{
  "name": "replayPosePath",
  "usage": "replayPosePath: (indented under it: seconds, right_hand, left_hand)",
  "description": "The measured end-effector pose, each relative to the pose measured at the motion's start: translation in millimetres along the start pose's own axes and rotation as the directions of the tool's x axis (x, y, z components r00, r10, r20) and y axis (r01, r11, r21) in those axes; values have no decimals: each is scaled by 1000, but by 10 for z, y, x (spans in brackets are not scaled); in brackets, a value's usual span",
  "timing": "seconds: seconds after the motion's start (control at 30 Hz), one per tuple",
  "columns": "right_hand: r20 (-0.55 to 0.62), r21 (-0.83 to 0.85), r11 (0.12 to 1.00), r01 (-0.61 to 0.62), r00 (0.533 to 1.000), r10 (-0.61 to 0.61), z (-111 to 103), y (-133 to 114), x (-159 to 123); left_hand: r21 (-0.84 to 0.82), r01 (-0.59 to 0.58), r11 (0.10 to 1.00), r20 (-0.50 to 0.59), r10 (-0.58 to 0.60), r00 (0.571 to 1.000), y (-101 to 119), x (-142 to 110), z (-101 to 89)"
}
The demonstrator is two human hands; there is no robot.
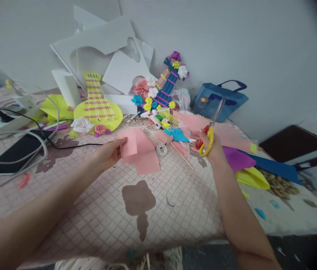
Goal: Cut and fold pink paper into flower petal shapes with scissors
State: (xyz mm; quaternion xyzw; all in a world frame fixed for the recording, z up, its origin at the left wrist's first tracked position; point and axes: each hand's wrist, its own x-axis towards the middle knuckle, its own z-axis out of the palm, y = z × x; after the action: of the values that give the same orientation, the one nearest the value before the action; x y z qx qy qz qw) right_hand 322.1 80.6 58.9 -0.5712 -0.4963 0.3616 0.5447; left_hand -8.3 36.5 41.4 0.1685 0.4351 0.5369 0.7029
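My left hand (pixel 112 153) pinches a small folded piece of pink crepe paper (pixel 130 144) between thumb and fingers. Under and beside it lies a larger pink sheet (pixel 148 159) on the table. Scissors (pixel 210 137) with red and yellow handles hang in my right hand (pixel 207 144), blades pointing up and away. The fingers of that hand reach over pink and blue scraps (pixel 177 134); whether they touch any is hard to make out. Between my hands sit a white tape roll (pixel 162 150) and a thin wooden stick (pixel 182 155).
Behind are a yellow paper guitar (pixel 98 108), a blue flower-covered guitar (pixel 166 88), white board cutouts (pixel 102 37) and a glue gun (pixel 153 119). Cables (pixel 46 150) cross a dark tablet-like slab (pixel 12 153) at left. A blue bag (pixel 217 101) and coloured sheets (pixel 237 159) lie right.
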Motion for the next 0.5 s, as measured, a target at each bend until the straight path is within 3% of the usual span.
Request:
replayPosePath:
  seconds: [0.13,0.2,0.27,0.33,0.4,0.47,0.5]
  right_hand:
    - [-12,43,998,52,999,-51,75,-53,-89]
    - [97,180,981,74,991,-93,206,-76,-205]
    - [299,347,938,-3,948,-107,394,-114,-408]
    - [532,438,877,-199,844,-74,591,-165,-683]
    - [742,426,793,-435,670,-31,755,-205,-987]
    - [849,374,730,-572,529,-20,871,-210,-1266]
    - [876,356,709,-608,482,-26,913,-195,-1383]
  left_hand:
    - [9,-6,1000,-29,6,1000,-25,-54,34]
    - [4,4,1000,-24,-4,1000,-29,-61,40]
    - [-16,0,1000,-32,0,999,-20,-57,37]
    - [-31,-18,999,-45,16,999,4,-53,33]
    - [-37,-36,999,-53,34,998,40,-57,36]
    - [-43,-37,998,-58,34,998,78,-73,46]
    - [-51,-35,998,-61,32,998,96,-84,52]
